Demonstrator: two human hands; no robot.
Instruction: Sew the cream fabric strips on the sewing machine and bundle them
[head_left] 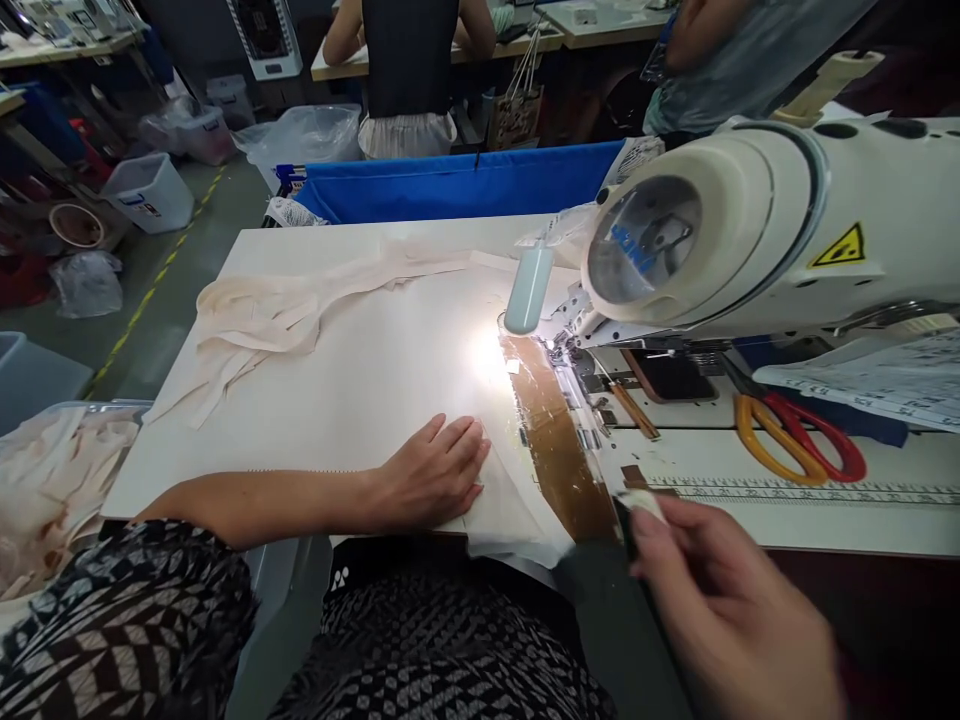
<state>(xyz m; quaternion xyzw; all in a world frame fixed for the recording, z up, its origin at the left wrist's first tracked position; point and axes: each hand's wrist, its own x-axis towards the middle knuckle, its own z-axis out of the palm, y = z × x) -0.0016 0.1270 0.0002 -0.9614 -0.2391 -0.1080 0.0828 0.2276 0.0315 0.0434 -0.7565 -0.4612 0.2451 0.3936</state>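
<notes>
My left hand (439, 475) lies flat at the front edge of the white sewing table, fingers stretched out and resting on a pale piece of cloth (506, 510). Part of that cloth hangs over the edge towards my lap. My right hand (731, 590) is raised in front of the table edge at the right, its thumb and fingers pinched on a small pale item (643, 503) with a dark part below; its kind is unclear. Beyond both hands stands a sewing machine (750, 220), its lamp lighting the needle area. More pale cloth strips (262, 310) lie along the table's far left.
Red-and-orange scissors (799, 440), a wooden-handled tool (634, 408) and a phone (670, 377) lie under the machine arm. Brown tape (559, 450) covers the table by the needle. A bin of cloth (56, 480) stands left. Two people sit beyond the blue cloth (450, 185).
</notes>
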